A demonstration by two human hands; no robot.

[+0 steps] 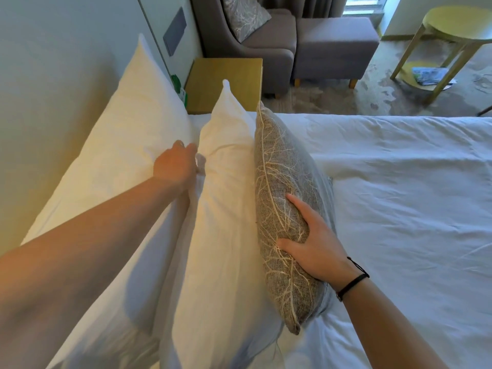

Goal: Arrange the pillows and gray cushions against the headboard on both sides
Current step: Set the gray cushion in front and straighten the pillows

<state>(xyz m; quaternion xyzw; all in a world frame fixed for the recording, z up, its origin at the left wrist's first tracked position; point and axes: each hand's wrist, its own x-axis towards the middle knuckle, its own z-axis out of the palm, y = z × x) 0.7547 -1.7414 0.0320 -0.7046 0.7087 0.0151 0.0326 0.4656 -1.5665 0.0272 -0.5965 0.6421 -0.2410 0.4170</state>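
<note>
so at the headboard edge of the bed there's a row standing on edge: a big pillow leaning right on the headboard, a second pillow in front of it, and the gray cushion propped against that one on the open side. looks like everything's stacked upright so each piece props up the next.

the left hand is reached into the gap between the two pillows. its fingers are curled in at the fabric of the second pillow, probably pinching it, though the fingertips are half hidden, so how firm the hold is can't be told. best guess is it's there to tug that pillow straight or keep it from flopping.

the right hand lies spread and fairly flat on the cushion's face, thumb near the piped seam, pressing it toward the pillows so it stays up, not gripping it.

past the bed's far edge sit a nightstand and an armchair with a similar cushion on it. the bed's other side isn't visible.
</note>
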